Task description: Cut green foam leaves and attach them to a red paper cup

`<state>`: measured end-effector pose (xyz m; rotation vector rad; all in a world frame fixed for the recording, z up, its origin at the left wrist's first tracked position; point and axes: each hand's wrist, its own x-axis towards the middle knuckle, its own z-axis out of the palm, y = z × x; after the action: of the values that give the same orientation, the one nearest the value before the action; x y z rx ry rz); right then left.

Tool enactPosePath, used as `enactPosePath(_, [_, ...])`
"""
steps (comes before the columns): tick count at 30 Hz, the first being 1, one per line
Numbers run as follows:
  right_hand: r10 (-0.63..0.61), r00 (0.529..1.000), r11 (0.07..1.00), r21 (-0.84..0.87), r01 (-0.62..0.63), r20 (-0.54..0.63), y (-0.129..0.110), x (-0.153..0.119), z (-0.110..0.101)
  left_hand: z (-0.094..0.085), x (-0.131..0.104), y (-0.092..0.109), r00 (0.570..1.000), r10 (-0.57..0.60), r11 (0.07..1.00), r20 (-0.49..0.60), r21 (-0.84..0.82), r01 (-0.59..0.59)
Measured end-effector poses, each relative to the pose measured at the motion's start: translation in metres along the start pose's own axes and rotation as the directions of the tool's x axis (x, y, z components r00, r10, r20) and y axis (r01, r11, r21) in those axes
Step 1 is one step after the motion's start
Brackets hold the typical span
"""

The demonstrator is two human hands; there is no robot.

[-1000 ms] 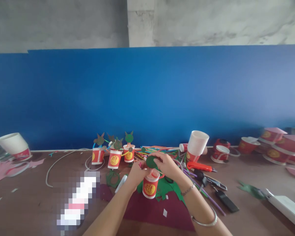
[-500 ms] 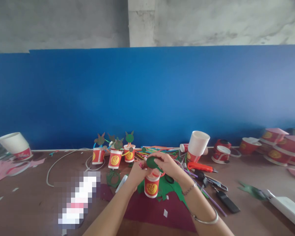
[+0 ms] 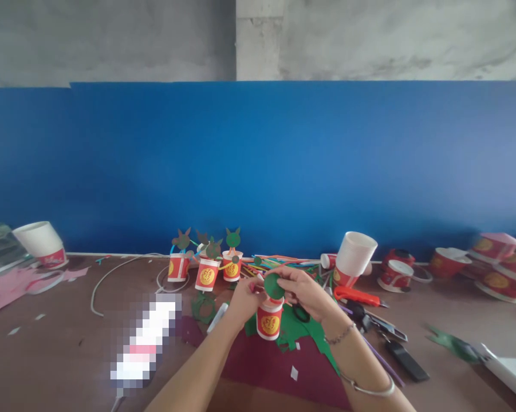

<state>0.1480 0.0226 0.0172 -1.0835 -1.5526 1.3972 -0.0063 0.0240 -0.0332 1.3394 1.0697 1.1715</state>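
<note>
My right hand point(image 3: 303, 290) pinches a green paper disc point(image 3: 275, 285) and holds it upright over the rim of a red and white paper cup point(image 3: 269, 321). The cup stands upright and bears a yellow round emblem. At the left side of the rim, my left hand point(image 3: 247, 300) has its thumb and fingers pressed together. A bit of pink and white shows at those fingertips, but what they grip cannot be made out. Under and behind the cup lie green paper scraps point(image 3: 309, 332) and a dark maroon sheet point(image 3: 279, 372).
Several finished cups with paper animal heads point(image 3: 207, 276) stand behind on the left. A stack of white cups point(image 3: 355, 254), an orange utility knife point(image 3: 357, 296) and a black key fob point(image 3: 406, 359) are to the right. Further right lies a glue gun point(image 3: 507, 366). Colored sticks point(image 3: 283, 262) lie along the blue partition.
The green disc has tilted up and now faces me more squarely above the cup. The whole scene has shifted slightly right in view. Both hands stay at the cup.
</note>
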Motion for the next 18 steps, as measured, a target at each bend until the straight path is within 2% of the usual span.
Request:
enactPosePath(4, [-0.120, 0.981, 0.983, -0.157, 0.096, -0.153, 0.001, 0.002, -0.004, 0.000, 0.001, -0.002, 0.998, -0.067, 0.997, -0.009, -0.043, 0.067])
enactPosePath(6, [-0.191, 0.964, 0.958, -0.252, 0.141, -0.187, 0.007, 0.006, -0.005, 0.001, 0.000, -0.001, 0.998, -0.067, 0.995, 0.012, -0.071, 0.067])
enactPosePath(12, [-0.309, 0.949, 0.876, -0.410, 0.256, -0.067, 0.025, 0.018, -0.008, 0.003, -0.003, 0.004, 0.994, -0.098, 0.988, 0.050, -0.119, 0.103])
enactPosePath(18, [-0.307, 0.950, 0.859, -0.447, 0.250, -0.059, 0.025, 0.018, -0.006, 0.002, -0.004, 0.006, 0.994, -0.087, 0.989, 0.060, -0.111, 0.093])
